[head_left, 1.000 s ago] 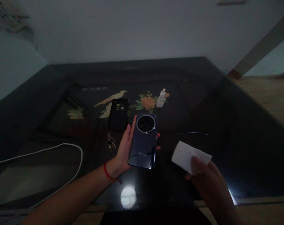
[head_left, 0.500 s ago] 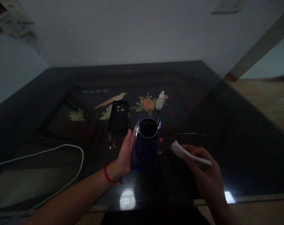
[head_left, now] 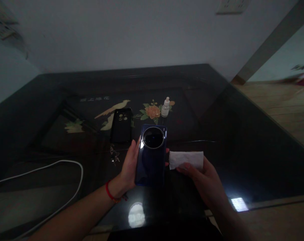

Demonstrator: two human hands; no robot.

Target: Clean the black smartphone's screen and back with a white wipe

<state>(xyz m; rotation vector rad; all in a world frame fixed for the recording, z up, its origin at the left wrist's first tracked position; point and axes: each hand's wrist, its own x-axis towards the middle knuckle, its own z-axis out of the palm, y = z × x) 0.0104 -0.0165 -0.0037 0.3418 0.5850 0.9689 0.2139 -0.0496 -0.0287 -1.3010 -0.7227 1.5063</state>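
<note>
A dark blue phone (head_left: 151, 167) with a big round camera ring is held back side up in my left hand (head_left: 129, 167), thumb along its left edge and fingertips showing at the right. My right hand (head_left: 204, 177) pinches a folded white tissue (head_left: 188, 159) between thumb and fingers, just right of the phone. Beyond my left hand lies a black phone case (head_left: 121, 129), with a small metallic charm (head_left: 114, 155) at its lower end. Behind the phone a small white-capped dropper bottle (head_left: 165, 108) stands upright.
The dark glossy table (head_left: 242, 150) has a printed bird and flower picture. A white cable (head_left: 66, 161) curves across its left side. The wall (head_left: 127, 36) rises behind the table, with a socket (head_left: 232, 6) at upper right.
My right hand has moved left toward the phone and turned the tissue so its flat face shows. My left hand still holds the phone. The whole view has shifted slightly.
</note>
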